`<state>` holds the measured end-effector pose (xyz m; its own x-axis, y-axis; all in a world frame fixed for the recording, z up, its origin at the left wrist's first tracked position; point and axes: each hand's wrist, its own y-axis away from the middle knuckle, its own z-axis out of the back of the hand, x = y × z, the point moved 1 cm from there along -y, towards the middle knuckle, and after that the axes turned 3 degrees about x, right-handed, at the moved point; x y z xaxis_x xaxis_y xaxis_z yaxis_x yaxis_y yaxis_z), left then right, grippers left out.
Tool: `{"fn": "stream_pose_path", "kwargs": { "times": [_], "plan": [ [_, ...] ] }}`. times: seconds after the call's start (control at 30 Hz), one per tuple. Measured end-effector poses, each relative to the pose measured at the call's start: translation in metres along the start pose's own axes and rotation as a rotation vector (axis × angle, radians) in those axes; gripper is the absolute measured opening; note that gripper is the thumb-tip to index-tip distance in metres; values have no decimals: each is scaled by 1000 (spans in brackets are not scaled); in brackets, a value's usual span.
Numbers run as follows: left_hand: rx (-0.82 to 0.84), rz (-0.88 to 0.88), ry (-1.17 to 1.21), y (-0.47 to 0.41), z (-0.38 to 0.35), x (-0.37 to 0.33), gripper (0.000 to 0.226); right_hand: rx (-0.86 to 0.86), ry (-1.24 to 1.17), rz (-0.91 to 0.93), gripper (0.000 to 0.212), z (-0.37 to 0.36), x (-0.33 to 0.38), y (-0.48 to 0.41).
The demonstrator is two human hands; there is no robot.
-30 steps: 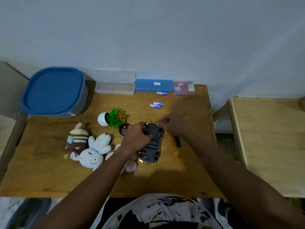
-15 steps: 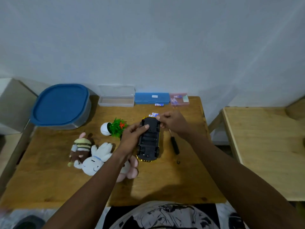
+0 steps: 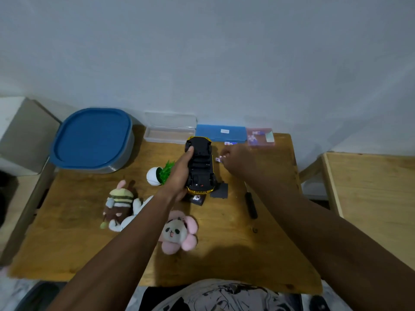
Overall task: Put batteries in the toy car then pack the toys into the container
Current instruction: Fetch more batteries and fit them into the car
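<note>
My left hand point(image 3: 179, 173) grips the yellow toy car point(image 3: 200, 167), held upside down above the table with its black underside and uncovered battery bay facing me. My right hand point(image 3: 238, 161) is just right of the car, fingertips pinched on a small blue-and-white battery point(image 3: 219, 159). Another battery point(image 3: 230, 143) lies near the blue case. A black battery cover point(image 3: 220, 190) lies on the table below the car. The blue-lidded container point(image 3: 92, 140) stands at the back left, lid on. Plush toys lie in front: a striped one point(image 3: 118, 204), a white one point(image 3: 134, 212), a pink panda point(image 3: 177, 233).
A black screwdriver point(image 3: 251, 204) and a tiny screw point(image 3: 254, 230) lie at the right. A white pot with a green plant point(image 3: 160, 173) lies on its side. A clear case point(image 3: 168, 131), a blue case point(image 3: 221, 133) and a pink box point(image 3: 260, 138) line the wall. A second table point(image 3: 370, 198) stands at right.
The car has been lifted and moved toward the wall in my left hand. My right hand left the car and reached to the batteries beside it. The black cover now lies on the table.
</note>
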<state>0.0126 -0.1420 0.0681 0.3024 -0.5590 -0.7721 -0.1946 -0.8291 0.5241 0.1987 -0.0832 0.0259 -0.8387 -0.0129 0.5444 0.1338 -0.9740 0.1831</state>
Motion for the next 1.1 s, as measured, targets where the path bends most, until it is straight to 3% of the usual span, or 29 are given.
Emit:
{"fn": "stream_pose_path", "kwargs": {
  "times": [0.2,0.37,0.43,0.6,0.7,0.83,0.9,1.1],
  "plan": [
    [28,36,63,-9,8,-8,46,15,456,193,5,-20,5,-19],
    [55,46,104,-8,12,-7,44,6,615,268,18,-35,1,-24],
    [31,33,102,-10,15,-5,46,-36,443,240,6,-32,6,-18],
    [10,8,113,-12,15,0,46,-287,-343,-1,9,-10,17,17],
    [5,9,115,-10,10,4,49,-447,-650,-57,5,8,31,44],
    [-6,11,119,-6,-2,11,50,-389,-1114,-197,16,8,48,68],
    [4,19,124,-3,-8,13,50,-327,-1148,-205,17,4,55,73],
    [43,0,91,6,-17,13,49,-260,-902,-40,12,10,53,76]
  ]
}}
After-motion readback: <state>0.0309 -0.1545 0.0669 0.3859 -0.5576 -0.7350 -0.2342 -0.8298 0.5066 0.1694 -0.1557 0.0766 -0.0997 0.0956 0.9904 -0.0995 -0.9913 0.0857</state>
